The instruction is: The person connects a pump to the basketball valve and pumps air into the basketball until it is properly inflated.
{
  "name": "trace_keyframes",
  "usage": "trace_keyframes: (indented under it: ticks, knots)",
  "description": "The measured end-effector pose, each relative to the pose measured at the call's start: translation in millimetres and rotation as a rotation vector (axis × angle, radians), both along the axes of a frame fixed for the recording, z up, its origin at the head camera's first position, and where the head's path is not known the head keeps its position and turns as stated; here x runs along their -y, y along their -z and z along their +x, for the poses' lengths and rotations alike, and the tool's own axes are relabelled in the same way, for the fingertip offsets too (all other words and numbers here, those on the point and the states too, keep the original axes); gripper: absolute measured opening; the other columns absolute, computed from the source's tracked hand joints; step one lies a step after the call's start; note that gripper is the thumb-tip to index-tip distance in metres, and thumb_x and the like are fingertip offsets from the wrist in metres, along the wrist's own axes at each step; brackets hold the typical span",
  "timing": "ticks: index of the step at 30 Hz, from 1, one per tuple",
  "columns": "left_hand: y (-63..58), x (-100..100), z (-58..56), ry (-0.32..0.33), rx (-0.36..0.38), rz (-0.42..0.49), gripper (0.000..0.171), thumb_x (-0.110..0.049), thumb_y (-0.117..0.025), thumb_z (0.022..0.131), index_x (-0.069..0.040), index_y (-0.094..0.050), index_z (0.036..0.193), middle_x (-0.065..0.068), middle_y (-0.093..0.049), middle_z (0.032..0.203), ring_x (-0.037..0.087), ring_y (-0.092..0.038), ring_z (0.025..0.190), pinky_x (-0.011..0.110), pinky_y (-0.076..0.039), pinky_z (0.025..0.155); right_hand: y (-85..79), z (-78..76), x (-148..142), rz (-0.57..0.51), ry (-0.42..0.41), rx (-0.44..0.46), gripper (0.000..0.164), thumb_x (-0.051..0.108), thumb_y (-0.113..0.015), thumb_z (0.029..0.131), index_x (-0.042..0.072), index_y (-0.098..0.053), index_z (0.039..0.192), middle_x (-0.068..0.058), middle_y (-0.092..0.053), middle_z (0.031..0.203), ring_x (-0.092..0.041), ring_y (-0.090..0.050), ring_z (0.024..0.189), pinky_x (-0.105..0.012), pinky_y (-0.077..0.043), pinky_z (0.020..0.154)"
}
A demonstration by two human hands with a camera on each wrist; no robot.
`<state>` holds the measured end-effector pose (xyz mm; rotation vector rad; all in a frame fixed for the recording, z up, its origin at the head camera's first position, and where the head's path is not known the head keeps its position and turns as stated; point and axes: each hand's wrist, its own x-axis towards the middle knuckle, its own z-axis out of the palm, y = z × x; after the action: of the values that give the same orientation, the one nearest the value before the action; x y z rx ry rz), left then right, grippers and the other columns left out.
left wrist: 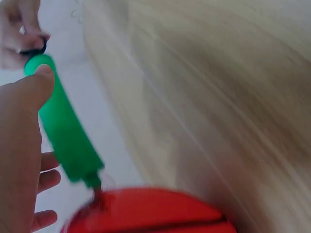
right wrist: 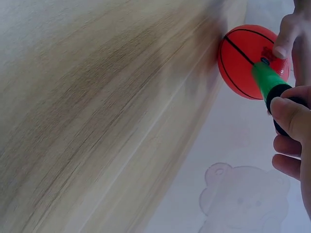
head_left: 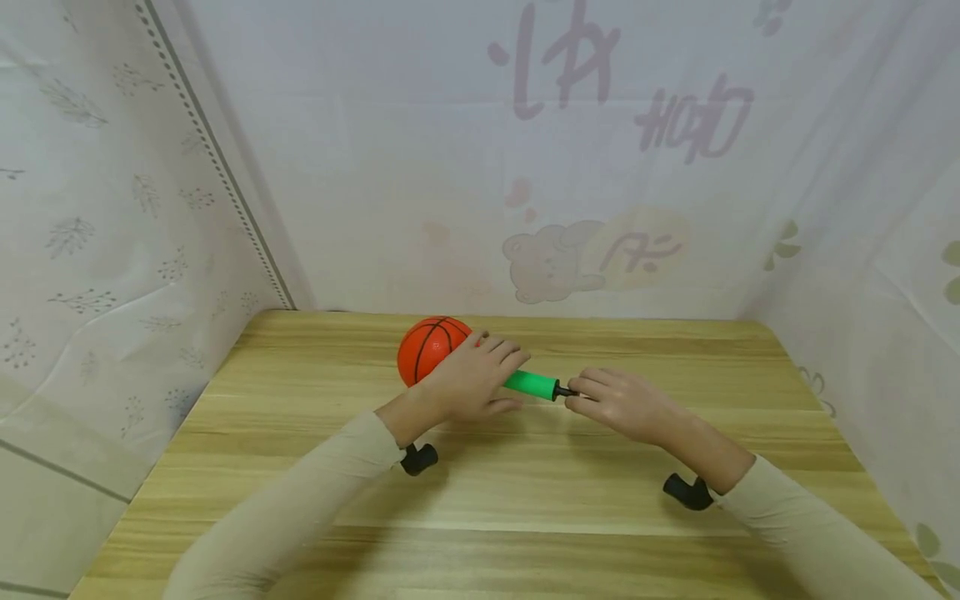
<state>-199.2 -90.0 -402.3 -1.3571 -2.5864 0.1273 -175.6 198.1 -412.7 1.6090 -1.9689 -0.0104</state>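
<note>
An orange-red basketball [head_left: 431,350] with black lines sits towards the back of the table. A green hand pump [head_left: 532,384] points at it, its narrow tip meeting the ball [left wrist: 155,208] in the left wrist view. My left hand [head_left: 471,379] holds the pump's barrel [left wrist: 68,131], with the thumb along one side and fingers behind. At the pump's other end, my right hand [head_left: 622,404] grips the black handle [right wrist: 284,94]. A short stretch of black rod shows between barrel and right hand in the head view. Exactly how the tip enters the ball is blurred.
The wooden table [head_left: 480,500] has its far edge against a pale printed curtain [head_left: 390,208]. More curtain hangs at the left and right sides. Black camera mounts [head_left: 418,458] sit under both wrists, just above the tabletop.
</note>
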Motion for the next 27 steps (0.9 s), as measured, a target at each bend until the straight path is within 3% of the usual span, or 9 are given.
trace_keyframes:
  ticks: [13,15,18,20,22,27]
  knots:
    - [-12.2,54,-9.9,-0.094,-0.032,0.155,0.068,-0.059,-0.062,0.094,-0.01,-0.054,0.141,0.012,-0.055,0.143,0.032,-0.044,0.137,0.059,-0.031,0.112,5.8,-4.7,-8,-0.029,0.012,0.033,0.053,0.011,-0.019,0.113,0.005,-0.07,0.102,-0.011,-0.07,0.101,-0.022,-0.068,0.088,-0.031,-0.059,0.073]
    - [-11.8,60,-10.6,-0.117,-0.012,0.171,0.068,-0.059,-0.063,0.093,-0.012,-0.055,0.141,0.013,-0.054,0.144,0.034,-0.043,0.138,0.06,-0.032,0.111,6.4,-5.3,-10,-0.027,0.017,0.047,0.04,0.006,-0.031,0.112,0.005,-0.07,0.102,-0.011,-0.07,0.102,-0.023,-0.068,0.089,-0.032,-0.059,0.074]
    - [-10.0,68,-10.8,-0.153,0.038,0.194,0.07,-0.059,-0.066,0.091,-0.014,-0.054,0.143,0.013,-0.052,0.145,0.035,-0.041,0.138,0.061,-0.033,0.11,7.5,-6.9,-12,-0.032,0.02,0.065,0.015,-0.003,-0.058,0.096,0.004,-0.07,0.102,-0.012,-0.07,0.104,-0.023,-0.068,0.091,-0.032,-0.059,0.075]
    - [-8.3,72,-10.8,-0.168,0.07,0.207,0.071,-0.059,-0.067,0.09,-0.015,-0.053,0.144,0.014,-0.05,0.146,0.036,-0.041,0.138,0.061,-0.034,0.108,8.3,-8.3,-14,-0.036,0.022,0.078,0.022,-0.005,-0.069,0.081,0.003,-0.07,0.102,-0.012,-0.07,0.104,-0.024,-0.068,0.092,-0.033,-0.059,0.076]
    - [-6.4,75,-10.6,-0.177,0.094,0.218,0.074,-0.06,-0.068,0.089,-0.016,-0.051,0.147,0.014,-0.048,0.147,0.035,-0.041,0.137,0.06,-0.036,0.106,9.3,-10.3,-14,-0.042,0.027,0.089,0.028,-0.005,-0.072,0.075,0.003,-0.071,0.102,-0.012,-0.07,0.105,-0.024,-0.068,0.093,-0.033,-0.059,0.077]
    - [0.3,80,-10.0,-0.19,0.125,0.257,0.082,-0.063,-0.072,0.085,-0.018,-0.048,0.149,0.013,-0.044,0.146,0.035,-0.04,0.134,0.059,-0.039,0.103,12.0,-15.8,-16,-0.067,0.053,0.108,0.024,-0.004,-0.071,0.078,0.003,-0.069,0.101,-0.012,-0.07,0.106,-0.024,-0.069,0.094,-0.033,-0.059,0.079]
